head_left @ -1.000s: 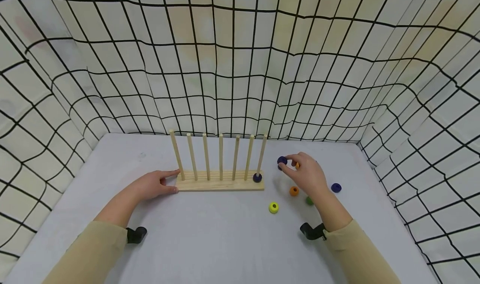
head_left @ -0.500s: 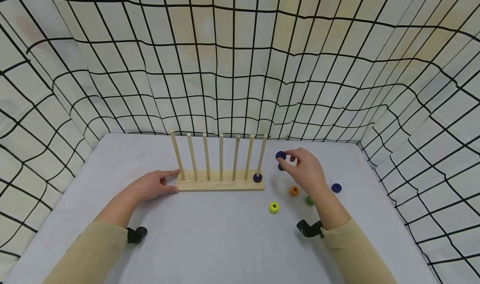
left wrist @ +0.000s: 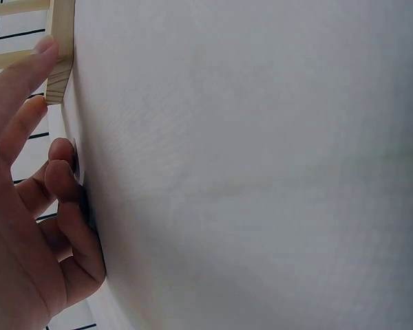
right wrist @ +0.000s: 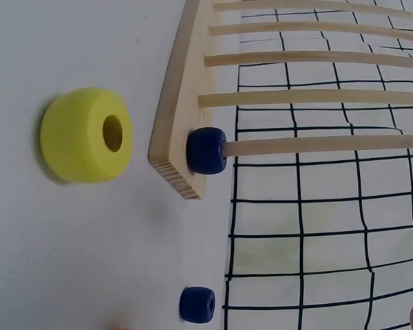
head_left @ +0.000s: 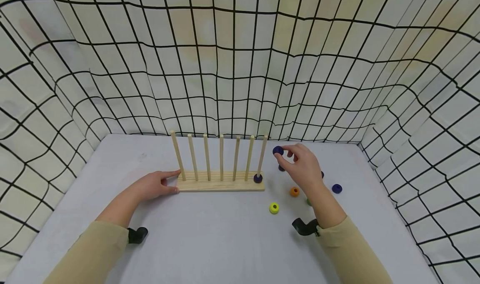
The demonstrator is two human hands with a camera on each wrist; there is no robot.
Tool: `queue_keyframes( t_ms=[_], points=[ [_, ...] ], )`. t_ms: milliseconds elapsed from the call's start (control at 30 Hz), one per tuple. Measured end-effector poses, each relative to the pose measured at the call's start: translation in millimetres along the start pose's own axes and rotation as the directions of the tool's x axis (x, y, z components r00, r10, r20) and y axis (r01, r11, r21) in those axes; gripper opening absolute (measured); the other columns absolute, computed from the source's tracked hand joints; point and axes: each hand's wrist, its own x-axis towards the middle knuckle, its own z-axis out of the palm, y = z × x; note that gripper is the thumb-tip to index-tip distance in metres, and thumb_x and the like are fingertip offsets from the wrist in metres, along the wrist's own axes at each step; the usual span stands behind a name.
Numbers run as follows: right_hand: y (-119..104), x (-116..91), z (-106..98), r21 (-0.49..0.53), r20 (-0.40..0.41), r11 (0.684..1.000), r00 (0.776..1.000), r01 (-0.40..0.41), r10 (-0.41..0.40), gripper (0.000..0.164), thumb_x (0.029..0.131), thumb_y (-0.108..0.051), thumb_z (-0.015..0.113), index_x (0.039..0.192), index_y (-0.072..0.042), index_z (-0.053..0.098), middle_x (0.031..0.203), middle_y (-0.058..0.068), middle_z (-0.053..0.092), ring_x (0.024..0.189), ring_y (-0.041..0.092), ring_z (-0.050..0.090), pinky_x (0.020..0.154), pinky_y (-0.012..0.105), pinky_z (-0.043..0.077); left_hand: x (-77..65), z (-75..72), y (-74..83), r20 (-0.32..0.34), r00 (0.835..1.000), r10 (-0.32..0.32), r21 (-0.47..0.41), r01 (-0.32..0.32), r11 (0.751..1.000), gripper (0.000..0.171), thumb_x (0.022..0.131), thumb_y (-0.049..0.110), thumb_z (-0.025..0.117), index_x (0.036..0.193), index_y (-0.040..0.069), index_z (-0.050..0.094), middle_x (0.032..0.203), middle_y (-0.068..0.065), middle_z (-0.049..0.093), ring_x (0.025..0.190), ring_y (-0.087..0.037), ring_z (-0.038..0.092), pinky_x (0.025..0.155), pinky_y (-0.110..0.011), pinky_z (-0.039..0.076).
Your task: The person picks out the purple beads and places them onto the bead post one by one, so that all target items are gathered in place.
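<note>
hands (head_left: 303, 167) (head_left: 154, 185): right pinches blue bead (head_left: 278, 150), left holds crosswise rack (head_left: 221, 186), pegs (head_left: 221, 159) upward.

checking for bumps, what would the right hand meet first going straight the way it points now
Likely the rightmost peg, on its upper part; the right hand pinches a blue bead that would touch first. Depth is unclear, so it might miss.

A wavy black grid (head_left: 234, 49) lines pale walls (head_left: 224, 28) on three sides of a white table (head_left: 217, 238).
</note>
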Motion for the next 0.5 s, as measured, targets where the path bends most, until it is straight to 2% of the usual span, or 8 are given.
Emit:
queue_keyframes(
  t_ms=[333, 500],
  points=[
    [-8.4, 4.4, -0.8, 0.047, -0.06, 0.998, 0.998, 0.038, -0.035, 0.041, 0.093, -0.04, 0.069, 0.123, -0.012, 0.07, 0.093, 0.007, 0.06, 0.085, 0.027, 0.052, 0.067, 0.034, 0.042, 0.2, -0.1, 0.4, -0.002, 1.0, 0.0, 0.008, 0.0, 1.0, 0.076, 0.086, 0.044, 0.075, 0.15, 0.014, 0.046, 0.081, -0.006, 0.046, 0.072, -0.02, 0.042, 0.063, -0.034, 0.033],
    [-12.0, 6.8, -0.4, 0.073, -0.107, 0.995, 0.993, 0.063, -0.055, 0.038, 0.092, -0.039, 0.07, 0.119, -0.012, 0.071, 0.091, 0.007, 0.06, 0.082, 0.023, 0.05, 0.066, 0.034, 0.04, -0.3, 0.1, -0.1, 0.0, 1.0, -0.001, 0.007, 0.001, 1.0, 0.076, 0.086, 0.043, 0.076, 0.15, 0.014, 0.046, 0.081, -0.006, 0.046, 0.072, -0.02, 0.042, 0.063, -0.034, 0.033]
  ],
)
